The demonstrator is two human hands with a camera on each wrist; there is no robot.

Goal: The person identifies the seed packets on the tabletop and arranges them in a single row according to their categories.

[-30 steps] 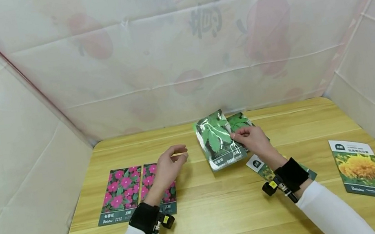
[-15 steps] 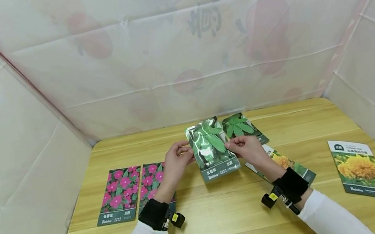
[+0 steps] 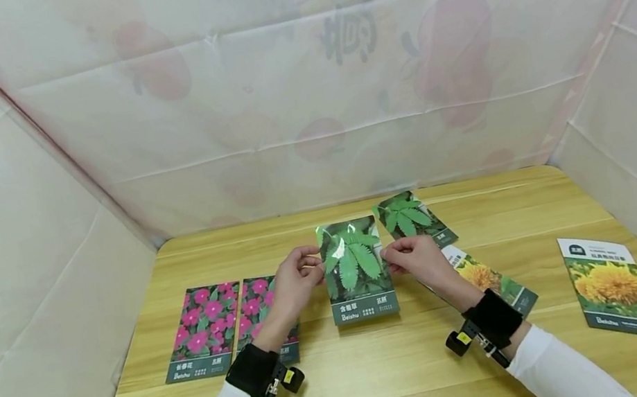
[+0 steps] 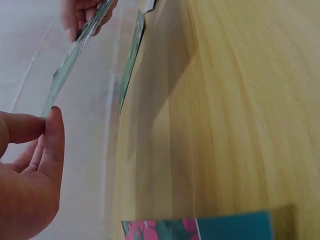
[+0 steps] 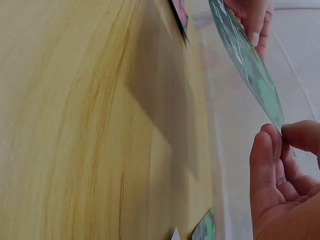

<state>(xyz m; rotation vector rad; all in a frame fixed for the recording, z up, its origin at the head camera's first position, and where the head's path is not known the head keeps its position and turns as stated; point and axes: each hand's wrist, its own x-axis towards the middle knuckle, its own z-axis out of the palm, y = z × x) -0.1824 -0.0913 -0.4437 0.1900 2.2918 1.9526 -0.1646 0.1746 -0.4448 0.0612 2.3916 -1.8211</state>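
Note:
A seed packet with green fern-like leaves (image 3: 356,269) is held upright-facing above the middle of the table. My left hand (image 3: 295,283) pinches its left edge between thumb and fingertips, and my right hand (image 3: 424,265) pinches the right edge. In the left wrist view the packet (image 4: 75,55) appears nearly edge-on, raised off the wood. The right wrist view shows the same packet (image 5: 255,70) stretched between both hands, its shadow on the table below. A second green-leaf packet (image 3: 410,217) lies behind my right hand.
Two pink-flower packets (image 3: 207,326) lie side by side at the left, one partly behind my left wrist. A yellow-flower packet (image 3: 497,281) lies slanted under my right forearm. Another yellow-flower packet (image 3: 611,286) is at the table's right. Fabric walls (image 3: 288,91) enclose the table.
The green-leaf packet has come off the other one, moved left and nearer, and straightened. My left hand has moved in and taken its left edge; the right hand has kept hold.

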